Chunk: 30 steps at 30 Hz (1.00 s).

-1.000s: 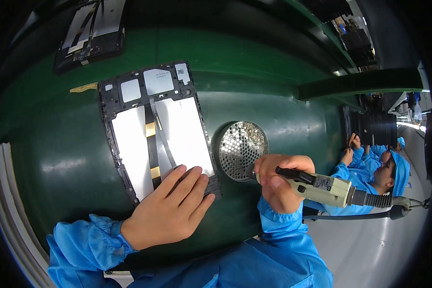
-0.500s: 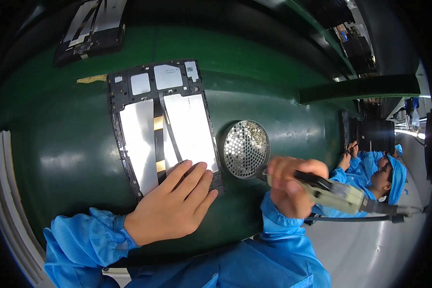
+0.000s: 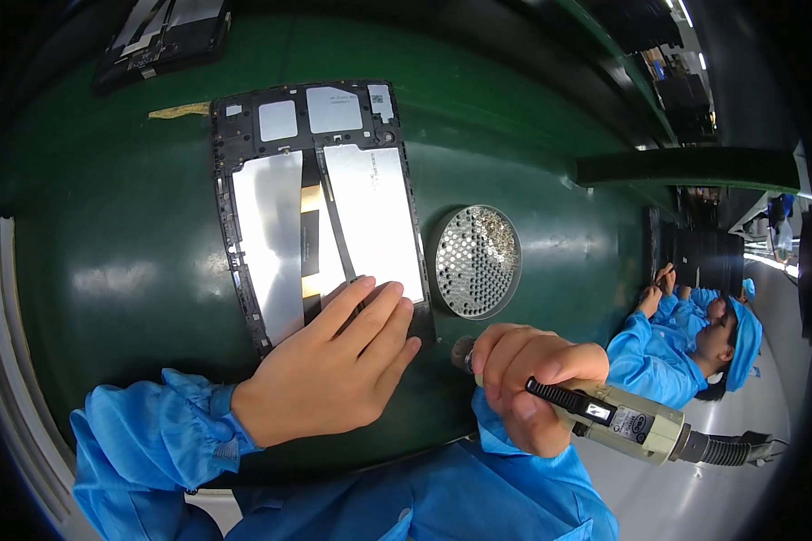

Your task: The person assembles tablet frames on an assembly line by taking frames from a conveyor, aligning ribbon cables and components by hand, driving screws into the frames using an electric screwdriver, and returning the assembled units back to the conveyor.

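Observation:
An opened tablet [image 3: 374,207] with a black frame, bright silver battery panels and dark flex cables lies on the green work surface. My left hand [image 3: 325,374] rests on its near end, fingers stretched out over the panel. Wrapped in my right hand [image 3: 537,383] is an electric screwdriver [image 3: 641,424] with a pale green body and black lever. Its nose points left, close to the tablet's near right corner; the tip's contact cannot be made out. Right of the tablet stands a round perforated dish [image 3: 465,279] of small screws, heaped at its far side.
Another opened tablet [image 3: 167,41] lies at the far left. A yellowish strip [image 3: 179,111] is beside the tablet's far left corner. A green beam [image 3: 686,169] crosses the right side. Co-workers in blue [image 3: 672,347] sit further right. The screwdriver's cable trails right.
My right hand has brought the screwdriver leftward and nearer to me, its nose closer to the tablet's corner. The whole view has shifted slightly; my left hand stays on the tablet.

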Each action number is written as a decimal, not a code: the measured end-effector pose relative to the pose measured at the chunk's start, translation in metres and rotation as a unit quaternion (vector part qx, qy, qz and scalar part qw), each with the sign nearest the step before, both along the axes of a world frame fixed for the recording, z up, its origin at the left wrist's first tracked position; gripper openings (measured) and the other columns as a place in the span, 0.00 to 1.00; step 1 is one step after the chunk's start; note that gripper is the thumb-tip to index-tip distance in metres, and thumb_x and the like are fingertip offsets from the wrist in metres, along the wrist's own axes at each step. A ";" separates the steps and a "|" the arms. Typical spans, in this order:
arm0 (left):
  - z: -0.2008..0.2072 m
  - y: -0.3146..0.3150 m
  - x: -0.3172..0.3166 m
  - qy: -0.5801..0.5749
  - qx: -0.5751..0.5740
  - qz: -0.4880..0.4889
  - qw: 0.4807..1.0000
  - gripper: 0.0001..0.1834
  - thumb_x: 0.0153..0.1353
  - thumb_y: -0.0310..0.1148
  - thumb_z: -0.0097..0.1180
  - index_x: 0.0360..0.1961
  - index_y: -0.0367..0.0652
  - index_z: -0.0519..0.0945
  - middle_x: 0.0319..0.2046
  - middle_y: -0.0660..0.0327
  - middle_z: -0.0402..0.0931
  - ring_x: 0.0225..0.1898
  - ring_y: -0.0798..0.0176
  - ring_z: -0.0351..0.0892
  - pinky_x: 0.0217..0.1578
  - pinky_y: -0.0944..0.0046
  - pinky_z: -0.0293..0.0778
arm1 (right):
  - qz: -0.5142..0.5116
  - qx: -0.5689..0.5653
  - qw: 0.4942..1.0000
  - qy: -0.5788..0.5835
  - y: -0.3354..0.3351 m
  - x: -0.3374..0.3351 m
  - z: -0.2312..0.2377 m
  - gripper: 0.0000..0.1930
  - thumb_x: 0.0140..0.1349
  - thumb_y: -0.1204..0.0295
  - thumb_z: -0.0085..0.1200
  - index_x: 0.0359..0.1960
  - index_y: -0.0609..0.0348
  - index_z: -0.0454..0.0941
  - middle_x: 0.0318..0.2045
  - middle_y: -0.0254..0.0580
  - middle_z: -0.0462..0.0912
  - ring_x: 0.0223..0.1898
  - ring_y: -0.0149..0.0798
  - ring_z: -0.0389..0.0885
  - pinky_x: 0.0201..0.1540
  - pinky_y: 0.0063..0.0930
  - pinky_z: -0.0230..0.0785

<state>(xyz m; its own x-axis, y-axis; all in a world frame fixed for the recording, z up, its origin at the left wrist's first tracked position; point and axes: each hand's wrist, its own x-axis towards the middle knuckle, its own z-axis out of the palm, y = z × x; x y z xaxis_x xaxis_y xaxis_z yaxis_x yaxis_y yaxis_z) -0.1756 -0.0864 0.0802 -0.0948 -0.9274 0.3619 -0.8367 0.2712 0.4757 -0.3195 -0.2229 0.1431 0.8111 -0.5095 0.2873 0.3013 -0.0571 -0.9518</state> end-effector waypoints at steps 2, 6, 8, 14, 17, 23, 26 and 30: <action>-0.001 0.000 -0.001 -0.006 -0.002 0.000 1.000 0.13 0.52 0.30 0.56 0.39 0.37 0.83 0.45 0.46 0.76 0.53 0.47 0.72 0.57 0.47 0.64 | 0.002 0.003 1.000 0.000 0.000 -0.001 -0.002 0.15 0.50 0.86 0.53 0.41 0.64 0.68 0.19 0.45 0.74 0.20 0.40 0.75 0.30 0.40 0.72; -0.003 0.000 -0.003 -0.005 -0.003 0.003 1.000 0.13 0.51 0.30 0.56 0.38 0.38 0.83 0.45 0.46 0.76 0.53 0.47 0.72 0.57 0.47 0.64 | 0.004 0.005 1.000 0.000 0.000 -0.002 -0.007 0.15 0.50 0.86 0.52 0.41 0.65 0.68 0.19 0.45 0.74 0.20 0.40 0.75 0.30 0.40 0.72; -0.004 0.000 -0.004 -0.005 -0.010 0.007 1.000 0.13 0.51 0.30 0.56 0.37 0.37 0.83 0.45 0.46 0.76 0.52 0.47 0.72 0.57 0.47 0.64 | 0.003 0.001 1.000 0.001 0.000 -0.002 -0.008 0.15 0.50 0.86 0.52 0.41 0.65 0.68 0.20 0.45 0.74 0.20 0.40 0.75 0.30 0.40 0.72; -0.004 -0.001 -0.005 -0.006 -0.012 0.012 1.000 0.13 0.50 0.30 0.56 0.37 0.38 0.84 0.44 0.47 0.76 0.52 0.48 0.72 0.57 0.47 0.65 | 0.006 -0.001 1.000 -0.007 -0.003 -0.003 -0.014 0.16 0.49 0.87 0.51 0.41 0.65 0.68 0.20 0.45 0.74 0.21 0.39 0.75 0.30 0.40 0.72; -0.003 -0.002 -0.005 -0.004 -0.009 0.016 1.000 0.13 0.51 0.30 0.56 0.37 0.38 0.84 0.45 0.47 0.76 0.53 0.48 0.72 0.57 0.47 0.65 | 0.023 -0.015 1.000 -0.009 -0.007 -0.002 -0.014 0.18 0.48 0.87 0.51 0.42 0.65 0.68 0.20 0.45 0.74 0.20 0.39 0.75 0.30 0.39 0.72; -0.007 -0.004 -0.006 0.001 -0.009 0.015 1.000 0.12 0.52 0.30 0.56 0.36 0.38 0.84 0.44 0.47 0.77 0.53 0.48 0.72 0.57 0.47 0.64 | 0.037 -0.033 0.999 -0.011 -0.008 -0.002 -0.019 0.20 0.45 0.88 0.52 0.43 0.64 0.68 0.19 0.44 0.74 0.20 0.39 0.75 0.30 0.39 0.72; -0.005 -0.001 -0.005 -0.010 -0.005 0.015 1.000 0.12 0.51 0.30 0.56 0.36 0.38 0.84 0.45 0.47 0.77 0.53 0.48 0.72 0.57 0.46 0.64 | 0.051 -0.028 0.998 -0.014 -0.008 0.000 -0.021 0.20 0.45 0.87 0.52 0.43 0.64 0.68 0.18 0.44 0.74 0.20 0.39 0.75 0.30 0.39 0.72; -0.005 -0.004 -0.006 -0.010 -0.004 0.003 1.000 0.13 0.51 0.30 0.56 0.38 0.39 0.83 0.45 0.46 0.76 0.54 0.48 0.72 0.58 0.46 0.64 | 0.040 -0.020 0.999 0.009 -0.013 -0.007 -0.014 0.18 0.49 0.84 0.54 0.43 0.63 0.68 0.19 0.44 0.74 0.20 0.40 0.75 0.30 0.40 0.72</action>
